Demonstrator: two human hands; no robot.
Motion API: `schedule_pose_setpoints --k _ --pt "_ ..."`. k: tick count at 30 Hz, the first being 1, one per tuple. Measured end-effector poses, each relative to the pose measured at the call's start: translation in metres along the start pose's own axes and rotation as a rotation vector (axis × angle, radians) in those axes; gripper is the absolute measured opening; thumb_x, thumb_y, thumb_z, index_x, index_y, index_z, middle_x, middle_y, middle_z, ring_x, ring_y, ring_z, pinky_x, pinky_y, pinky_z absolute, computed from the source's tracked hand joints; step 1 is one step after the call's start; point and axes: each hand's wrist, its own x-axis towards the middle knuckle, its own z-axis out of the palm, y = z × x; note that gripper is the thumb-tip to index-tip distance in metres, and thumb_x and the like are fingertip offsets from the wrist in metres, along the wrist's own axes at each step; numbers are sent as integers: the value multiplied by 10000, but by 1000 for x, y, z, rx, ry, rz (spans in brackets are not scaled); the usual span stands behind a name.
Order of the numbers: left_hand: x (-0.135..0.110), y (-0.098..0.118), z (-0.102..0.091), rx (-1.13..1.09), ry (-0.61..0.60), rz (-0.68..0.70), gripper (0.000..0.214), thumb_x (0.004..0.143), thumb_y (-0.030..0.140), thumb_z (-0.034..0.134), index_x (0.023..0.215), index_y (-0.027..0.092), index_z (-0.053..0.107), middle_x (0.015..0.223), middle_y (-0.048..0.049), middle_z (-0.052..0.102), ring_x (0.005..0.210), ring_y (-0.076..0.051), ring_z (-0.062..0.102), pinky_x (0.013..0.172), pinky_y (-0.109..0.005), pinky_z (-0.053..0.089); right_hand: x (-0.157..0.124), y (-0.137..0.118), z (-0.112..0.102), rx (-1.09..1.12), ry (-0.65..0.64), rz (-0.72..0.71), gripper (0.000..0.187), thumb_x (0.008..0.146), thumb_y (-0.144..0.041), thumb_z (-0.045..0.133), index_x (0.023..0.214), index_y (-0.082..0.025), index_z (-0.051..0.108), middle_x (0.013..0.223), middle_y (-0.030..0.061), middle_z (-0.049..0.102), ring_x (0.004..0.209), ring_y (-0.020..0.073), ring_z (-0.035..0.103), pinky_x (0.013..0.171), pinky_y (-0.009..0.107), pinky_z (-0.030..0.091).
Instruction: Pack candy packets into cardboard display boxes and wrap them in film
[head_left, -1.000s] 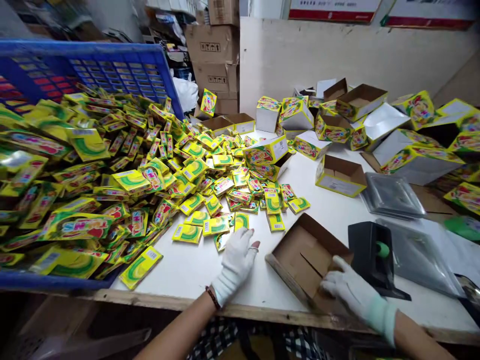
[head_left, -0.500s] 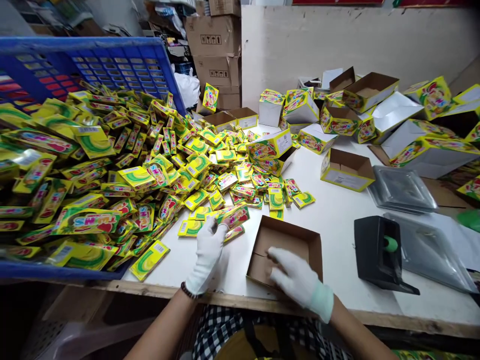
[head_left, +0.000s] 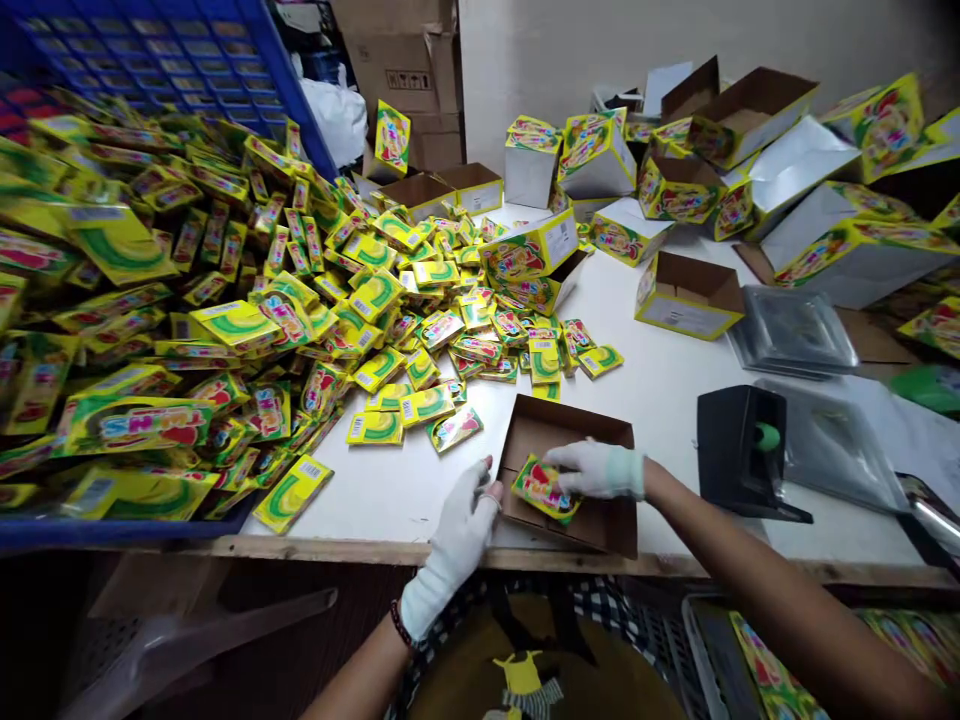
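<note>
An open cardboard tray box [head_left: 574, 420], brown inside, lies near the table's front edge. In it is a small yellow, green and red packet [head_left: 545, 488] with printed lettering. My right hand [head_left: 596, 468], in a white fingertip-less glove, reaches into the box with its fingers closed on the packet's right end. At the box's left wall is my left hand [head_left: 461, 520], gloved the same way, its thumb and fingers closed at that edge. Several loose packets [head_left: 456, 428] lie just beyond my left hand, in front of a large heap of them.
A blue plastic crate [head_left: 300, 100] on the left spills packets onto the white table [head_left: 360, 500]. Printed display boxes [head_left: 690, 300] stand at the back and right. On the right are a black tape dispenser [head_left: 739, 450] and clear plastic trays [head_left: 832, 440].
My right hand now has a packet inside the box. My left hand has moved right from the loose packets to the box's left wall. The view has shifted a little.
</note>
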Motion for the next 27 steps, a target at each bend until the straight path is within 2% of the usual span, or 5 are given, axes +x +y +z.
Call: schedule_pose_setpoints --k 3,9,14,20,27 --pt "-17 -6 15 34 -36 -17 515 934 432 487 1357 140 526 1400 -143 544 1319 -248 497 1160 -448 352 29 -14 10 -163 -110 70 267 799 -299 635 1037 -193 693 943 76 705 866 251 651 756 323 459" --pt "-35 -16 10 79 -41 64 491 955 407 462 1370 156 538 1386 -124 565 1298 -242 522 1140 -435 395 47 -26 36 -201 -5 28 343 801 -275 650 1141 -223 651 1063 83 675 921 241 639 698 284 434" --pt "24 -22 -32 505 88 281 400 917 342 510 1250 148 618 1334 -151 566 1283 -287 497 1108 -478 395 46 -22 51 -259 79 26 289 826 -290 637 1094 -189 675 1093 118 654 992 285 615 737 320 412" --pt "89 -30 -70 771 74 203 505 788 293 648 1254 110 581 1170 -158 611 1127 -321 551 1019 -496 422 41 -12 48 -123 85 44 350 781 -397 715 1060 -189 673 1028 61 687 883 214 627 666 269 396" --pt "42 8 -32 339 341 330 571 857 394 642 1335 133 470 1269 -147 574 1171 -251 565 1031 -406 459 17 -48 31 408 621 -76 310 925 -447 534 1015 -176 655 930 41 694 836 186 624 757 283 468"
